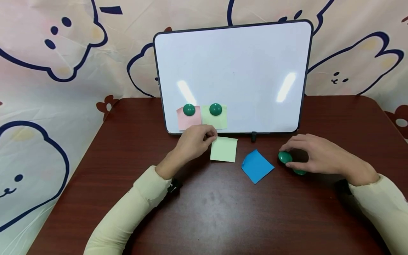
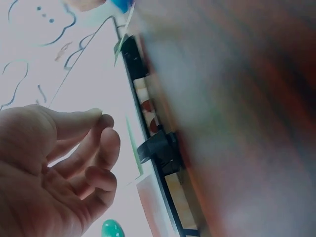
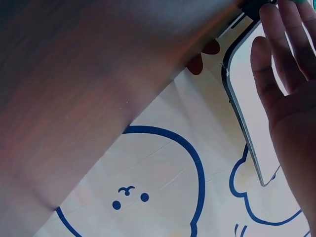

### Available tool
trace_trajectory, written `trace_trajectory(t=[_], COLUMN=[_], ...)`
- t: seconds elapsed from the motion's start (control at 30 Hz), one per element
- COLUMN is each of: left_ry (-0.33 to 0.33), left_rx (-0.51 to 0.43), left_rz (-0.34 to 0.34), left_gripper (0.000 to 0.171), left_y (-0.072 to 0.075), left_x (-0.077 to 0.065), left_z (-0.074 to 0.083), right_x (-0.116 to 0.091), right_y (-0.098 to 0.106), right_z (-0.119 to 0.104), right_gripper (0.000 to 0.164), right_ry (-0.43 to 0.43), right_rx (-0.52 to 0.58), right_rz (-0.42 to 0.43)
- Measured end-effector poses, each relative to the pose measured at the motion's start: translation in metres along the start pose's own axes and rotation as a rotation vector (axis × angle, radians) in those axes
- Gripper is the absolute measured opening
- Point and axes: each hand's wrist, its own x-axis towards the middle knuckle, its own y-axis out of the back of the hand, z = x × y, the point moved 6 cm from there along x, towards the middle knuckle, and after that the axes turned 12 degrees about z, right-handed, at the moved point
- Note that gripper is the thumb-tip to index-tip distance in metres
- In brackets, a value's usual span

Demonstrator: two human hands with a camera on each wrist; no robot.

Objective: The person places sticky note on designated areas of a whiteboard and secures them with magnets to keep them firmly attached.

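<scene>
My left hand [image 1: 194, 141] pinches the upper left corner of a light green sticky note [image 1: 224, 149] just in front of the whiteboard [image 1: 248, 71]. In the left wrist view the thumb and fingertips of that left hand [image 2: 74, 163] meet. My right hand [image 1: 318, 154] holds a round green magnet [image 1: 285, 157] between thumb and fingers, over the table's right side. Another green magnet [image 1: 299, 172] lies partly hidden under the thumb. A blue sticky note [image 1: 257, 166] lies between the hands, one corner curled. In the right wrist view the right hand's [image 3: 296, 98] fingertips are cut off.
On the board's lower left, green magnets [image 1: 189, 109] hold a pink note [image 1: 188, 122] and a green note [image 1: 220, 122]. Black clip feet [image 2: 160, 150] support the board's bottom edge on the dark wooden table [image 1: 207, 219]. A patterned curtain [image 1: 127, 28] hangs behind.
</scene>
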Motion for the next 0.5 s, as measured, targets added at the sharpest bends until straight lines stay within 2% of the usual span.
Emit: trace_trajectory(t=[0.17, 0.27, 0.5], left_ry=[-0.082, -0.110, -0.109], left_rx=[0.070, 0.073, 0.026], left_rz=[0.039, 0.075, 0.140], left_gripper=[0.007, 0.007, 0.006], left_y=[-0.002, -0.002, -0.002], left_x=[0.002, 0.001, 0.000], left_z=[0.008, 0.010, 0.013], right_x=[-0.001, -0.001, -0.002], right_y=[0.001, 0.000, 0.000], right_z=[0.002, 0.002, 0.003], right_gripper=[0.038, 0.038, 0.037], right_ry=[-0.005, -0.003, -0.017], right_rx=[0.008, 0.006, 0.009], right_rz=[0.009, 0.005, -0.009])
